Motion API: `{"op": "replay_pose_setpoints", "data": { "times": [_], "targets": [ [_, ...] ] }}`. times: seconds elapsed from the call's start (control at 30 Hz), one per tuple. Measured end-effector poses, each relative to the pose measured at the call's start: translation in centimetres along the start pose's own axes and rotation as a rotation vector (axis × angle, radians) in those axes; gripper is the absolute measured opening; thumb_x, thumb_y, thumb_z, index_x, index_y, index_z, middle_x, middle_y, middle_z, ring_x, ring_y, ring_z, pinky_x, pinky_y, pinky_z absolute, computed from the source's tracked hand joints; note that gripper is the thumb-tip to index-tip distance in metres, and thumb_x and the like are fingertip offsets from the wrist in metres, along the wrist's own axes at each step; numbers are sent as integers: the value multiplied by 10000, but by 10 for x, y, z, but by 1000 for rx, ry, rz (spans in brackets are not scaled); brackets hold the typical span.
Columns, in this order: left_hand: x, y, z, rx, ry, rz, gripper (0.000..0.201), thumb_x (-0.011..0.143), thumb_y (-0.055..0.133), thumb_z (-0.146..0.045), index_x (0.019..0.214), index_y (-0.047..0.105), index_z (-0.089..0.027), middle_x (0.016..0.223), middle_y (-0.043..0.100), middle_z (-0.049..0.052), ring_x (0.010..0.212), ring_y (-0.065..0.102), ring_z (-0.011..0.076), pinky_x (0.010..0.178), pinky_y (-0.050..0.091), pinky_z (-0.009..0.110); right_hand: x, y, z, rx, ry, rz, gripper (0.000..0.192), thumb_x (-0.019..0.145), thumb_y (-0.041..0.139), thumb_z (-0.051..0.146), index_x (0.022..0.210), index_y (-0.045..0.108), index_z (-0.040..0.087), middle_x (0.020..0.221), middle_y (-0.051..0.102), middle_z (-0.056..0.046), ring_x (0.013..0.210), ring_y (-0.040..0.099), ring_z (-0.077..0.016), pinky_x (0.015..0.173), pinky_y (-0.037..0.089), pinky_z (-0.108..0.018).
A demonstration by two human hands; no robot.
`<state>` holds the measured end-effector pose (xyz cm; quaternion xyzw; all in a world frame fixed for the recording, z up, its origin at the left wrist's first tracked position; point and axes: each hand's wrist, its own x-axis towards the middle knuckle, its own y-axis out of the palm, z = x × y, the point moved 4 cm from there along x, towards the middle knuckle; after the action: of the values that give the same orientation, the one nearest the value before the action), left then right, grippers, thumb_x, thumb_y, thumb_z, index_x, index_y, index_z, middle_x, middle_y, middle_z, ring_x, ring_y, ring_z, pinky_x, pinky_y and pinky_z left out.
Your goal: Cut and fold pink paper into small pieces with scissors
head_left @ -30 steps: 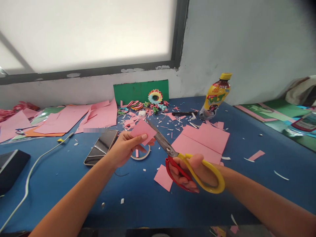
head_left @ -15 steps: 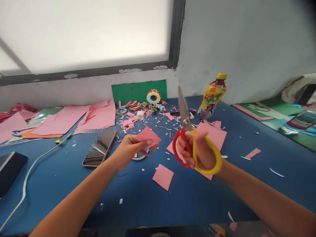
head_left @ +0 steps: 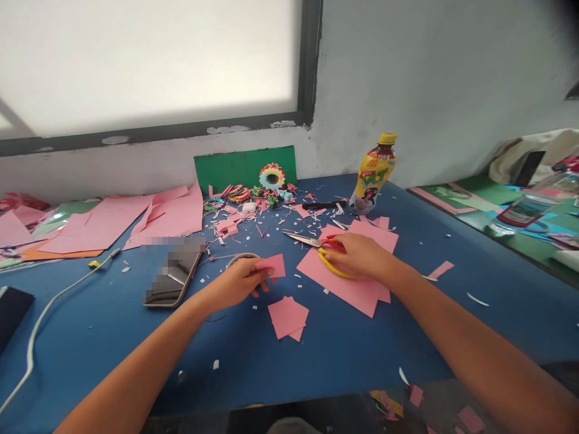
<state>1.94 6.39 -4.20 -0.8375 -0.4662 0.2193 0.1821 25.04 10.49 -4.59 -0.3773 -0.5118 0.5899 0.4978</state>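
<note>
My left hand (head_left: 239,280) pinches a small pink piece of paper (head_left: 274,265) between thumb and fingers, a little above the table. To the right, my right hand (head_left: 362,253) grips scissors with one red and one yellow handle (head_left: 326,246). Their blades point left, slightly apart, low over the tabletop, and the handles are over larger pink paper sheets (head_left: 348,286). I cannot tell whether the scissors rest on the paper. Two overlapping pink paper squares (head_left: 288,316) lie on the table between my hands and nearer to me.
A phone (head_left: 174,280) and a white cable (head_left: 58,304) lie at left, with pink sheets (head_left: 176,211) behind. A yellow-capped bottle (head_left: 373,175) stands at the back right. Paper scraps, a black pen (head_left: 323,205) and a ring-shaped paper piece (head_left: 272,178) are near the wall.
My right hand has lowered the scissors from upright in the air to the pink sheets, blades now leftward. A second pink square lies with the one on the table. The view has shifted slightly.
</note>
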Motion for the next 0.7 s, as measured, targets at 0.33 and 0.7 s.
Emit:
{"op": "replay_pose_setpoints", "data": {
  "times": [0.33, 0.7],
  "targets": [
    [3, -6, 5, 152, -56, -64, 292, 684, 623, -437, 650, 623, -147, 597, 603, 4, 583, 563, 153, 513, 398, 224, -56, 25, 91, 319, -554, 176, 592, 651, 684, 499, 1095, 590, 119, 1115, 567, -132, 1018, 509, -274, 884, 404, -388],
    [2, -22, 6, -22, -108, -136, 314, 698, 610, -450, 695, 652, -139, 595, 573, -10, 490, 446, 81, 460, 352, 185, -46, 32, 82, 857, -338, 322, 77, 738, 569, 143, 787, 622, 169, 753, 659, -15, 700, 604, -134, 657, 460, -251]
  ]
}}
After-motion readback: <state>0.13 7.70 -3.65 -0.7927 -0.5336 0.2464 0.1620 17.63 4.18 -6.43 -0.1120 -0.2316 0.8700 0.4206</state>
